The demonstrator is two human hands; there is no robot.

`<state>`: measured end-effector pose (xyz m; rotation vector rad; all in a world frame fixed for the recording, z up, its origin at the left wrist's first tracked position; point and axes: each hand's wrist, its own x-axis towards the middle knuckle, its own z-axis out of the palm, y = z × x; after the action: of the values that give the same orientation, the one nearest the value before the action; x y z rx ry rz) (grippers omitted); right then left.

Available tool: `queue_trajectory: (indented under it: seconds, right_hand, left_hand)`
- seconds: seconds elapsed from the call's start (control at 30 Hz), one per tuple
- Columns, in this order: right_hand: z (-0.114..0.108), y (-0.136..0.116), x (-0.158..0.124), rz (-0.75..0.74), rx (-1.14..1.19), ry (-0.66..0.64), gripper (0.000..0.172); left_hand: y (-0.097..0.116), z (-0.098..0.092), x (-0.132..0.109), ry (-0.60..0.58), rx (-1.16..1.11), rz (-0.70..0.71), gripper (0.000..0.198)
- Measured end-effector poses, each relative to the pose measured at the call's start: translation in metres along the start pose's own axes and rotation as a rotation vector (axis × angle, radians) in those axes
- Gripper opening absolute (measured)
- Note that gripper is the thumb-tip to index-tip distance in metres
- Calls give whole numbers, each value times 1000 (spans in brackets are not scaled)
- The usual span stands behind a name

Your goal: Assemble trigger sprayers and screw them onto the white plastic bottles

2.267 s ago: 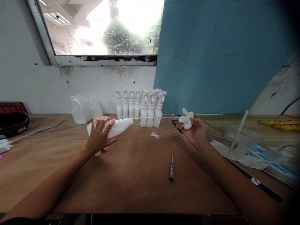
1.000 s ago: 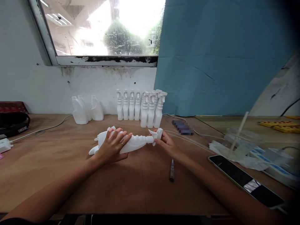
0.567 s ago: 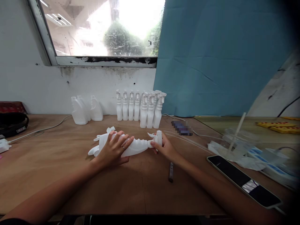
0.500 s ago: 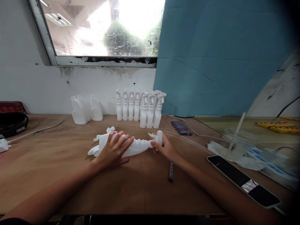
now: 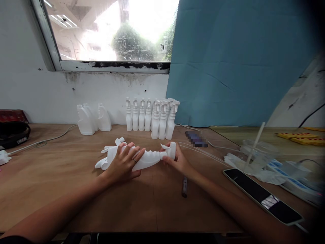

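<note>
A white spray bottle [image 5: 149, 160] lies on its side above the brown table, its neck pointing right. My left hand [image 5: 126, 162], with a ring on one finger, wraps over the bottle's body. At the neck, my right hand [image 5: 179, 159] grips the white trigger sprayer head [image 5: 172, 150] with thumb and fingers; the trigger points up and left. Several loose white sprayer heads [image 5: 103, 164] lie just left of the bottle's base, partly hidden by it.
Several white spray bottles [image 5: 162, 122] with heads stand near the wall, and bottles without heads [image 5: 86, 122] stand further left. Thin clear tubes [image 5: 203, 154] lie right of my hands. A dark small cylinder [image 5: 185, 187], a phone [image 5: 262, 195] and a plastic cup [image 5: 259, 152] with a straw are nearer right.
My right hand's fingers and thumb have shifted slightly around the sprayer head at the neck. The left hand and the bottle stay almost in place.
</note>
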<state>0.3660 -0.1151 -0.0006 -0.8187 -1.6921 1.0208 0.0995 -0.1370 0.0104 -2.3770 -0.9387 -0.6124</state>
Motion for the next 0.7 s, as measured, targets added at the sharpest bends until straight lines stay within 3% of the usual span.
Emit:
queue_trajectory:
  seconds: [0.17,0.27,0.37,0.5,0.63,0.7]
  right_hand:
    - [2,-1,0,31,21,18,38]
    - [3,0,0,30,38,14,46]
    - [4,1,0,68,35,30,40]
    - [5,3,0,41,55,22,50]
    - [4,6,0,65,31,14,42]
    - [4,7,0,37,45,15,47]
  left_hand:
    - [1,0,0,1,-2,9,70]
    - [2,-1,0,-3,3,3,70]
    - [2,-1,0,2,-7,6,70]
    - [2,0,0,-2,-1,-9,69]
    - [2,1,0,-3,-4,-4,68]
    - [2,0,0,-5,4,-6,68]
